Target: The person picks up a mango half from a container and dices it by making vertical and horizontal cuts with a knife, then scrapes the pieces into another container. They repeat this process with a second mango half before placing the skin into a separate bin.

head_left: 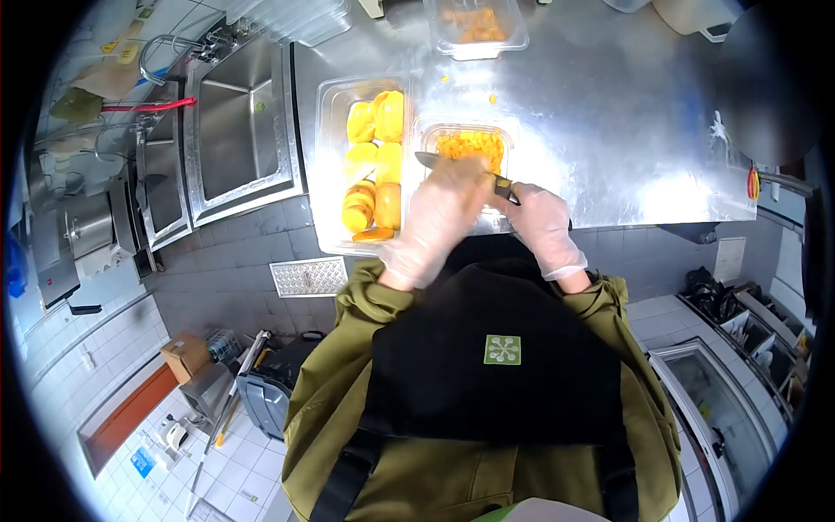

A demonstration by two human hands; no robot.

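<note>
My right hand [544,228], in a clear glove, is closed around the dark handle of a knife [426,159]. The blade points left and passes by the fingers of my left hand [439,213]. That hand is gloved too and somewhat blurred; its fingers are bent together at the blade, and whatever they grip is hidden. Both hands are at the near side of a small clear container [511,139] with diced orange pieces [470,142] in it. To the left, a larger clear tub [326,130] holds several large yellow-orange peeled pieces [389,117], some sliced.
Another clear container [517,39] with orange pieces stands at the back of the steel counter [609,96]. Small orange bits lie between the containers. On the left are steel sinks [235,130] with a red hose [148,106]. Stacked clear containers [304,22] stand behind them.
</note>
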